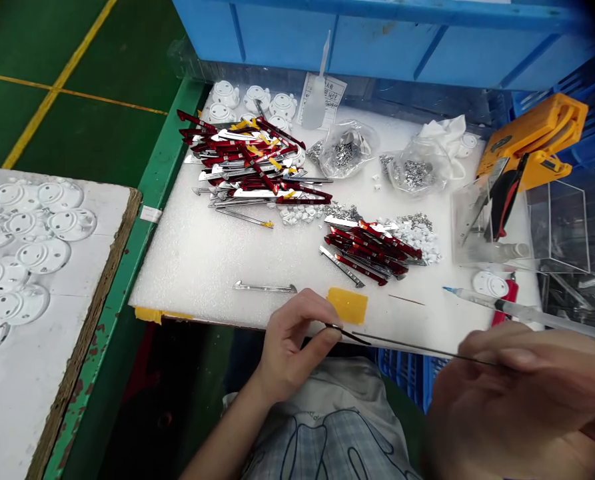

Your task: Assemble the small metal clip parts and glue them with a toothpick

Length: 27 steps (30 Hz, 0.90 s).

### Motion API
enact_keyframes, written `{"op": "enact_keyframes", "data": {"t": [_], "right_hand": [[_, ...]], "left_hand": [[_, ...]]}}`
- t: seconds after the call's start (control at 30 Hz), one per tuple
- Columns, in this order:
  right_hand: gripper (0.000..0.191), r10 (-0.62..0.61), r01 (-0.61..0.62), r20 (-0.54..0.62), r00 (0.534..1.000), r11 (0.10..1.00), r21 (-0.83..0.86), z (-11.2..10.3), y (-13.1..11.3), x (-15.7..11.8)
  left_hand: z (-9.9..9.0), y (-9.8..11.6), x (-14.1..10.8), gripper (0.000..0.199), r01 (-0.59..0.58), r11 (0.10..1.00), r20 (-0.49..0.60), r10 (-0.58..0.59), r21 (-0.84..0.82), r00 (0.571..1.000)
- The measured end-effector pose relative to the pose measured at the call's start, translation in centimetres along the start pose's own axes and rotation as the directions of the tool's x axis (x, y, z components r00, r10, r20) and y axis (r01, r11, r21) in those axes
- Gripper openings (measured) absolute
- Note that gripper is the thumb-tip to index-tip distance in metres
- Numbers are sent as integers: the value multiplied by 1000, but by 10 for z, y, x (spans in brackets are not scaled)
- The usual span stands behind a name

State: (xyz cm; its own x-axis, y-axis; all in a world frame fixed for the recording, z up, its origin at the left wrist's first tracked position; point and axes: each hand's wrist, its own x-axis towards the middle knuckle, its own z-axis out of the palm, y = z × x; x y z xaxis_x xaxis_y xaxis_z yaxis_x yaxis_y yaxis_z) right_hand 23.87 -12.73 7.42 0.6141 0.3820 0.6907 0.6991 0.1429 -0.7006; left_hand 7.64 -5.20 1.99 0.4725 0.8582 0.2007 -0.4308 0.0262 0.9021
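Left hand [297, 340]: I pinch a strip [361, 340].
Right hand [517, 393], four o'clock: I grip a rod [417, 347].
Rod: aligning step, seemingly; needs steadiness.

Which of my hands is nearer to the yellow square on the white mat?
Left. Your left hand is just left of the yellow square, pinching a thin dark piece; your right hand is farther off, toward the view's lower right.

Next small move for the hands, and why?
Probably ease the thin rod's tip onto the dark slim piece: the left hand pinches that piece, and the right hand holds the rod with its tip alongside. Whether they already touch, I can't tell.
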Motion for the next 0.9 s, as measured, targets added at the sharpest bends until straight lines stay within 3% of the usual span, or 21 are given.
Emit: {"op": "enact_keyframes", "data": {"t": [0.13,0.3,0.47,0.9], "right_hand": [[39,-63,61,23,998,993,102,12,2,2],[38,-18,17,15,1000,997,77,14,1,-2],[42,133,-133,12,991,991,-9,15,-6,-6],[35,111,-109,-30,993,993,49,19,0,-6]], "left_hand": [[0,-1,0,4,-1,1000,-6,1,7,1000],[0,0,0,6,1,1000,-7,0,21,1000],[1,2,1,8,26,999,-12,-25,32,1000],[1,3,1,8,25,999,-14,-25,28,1000]]}}
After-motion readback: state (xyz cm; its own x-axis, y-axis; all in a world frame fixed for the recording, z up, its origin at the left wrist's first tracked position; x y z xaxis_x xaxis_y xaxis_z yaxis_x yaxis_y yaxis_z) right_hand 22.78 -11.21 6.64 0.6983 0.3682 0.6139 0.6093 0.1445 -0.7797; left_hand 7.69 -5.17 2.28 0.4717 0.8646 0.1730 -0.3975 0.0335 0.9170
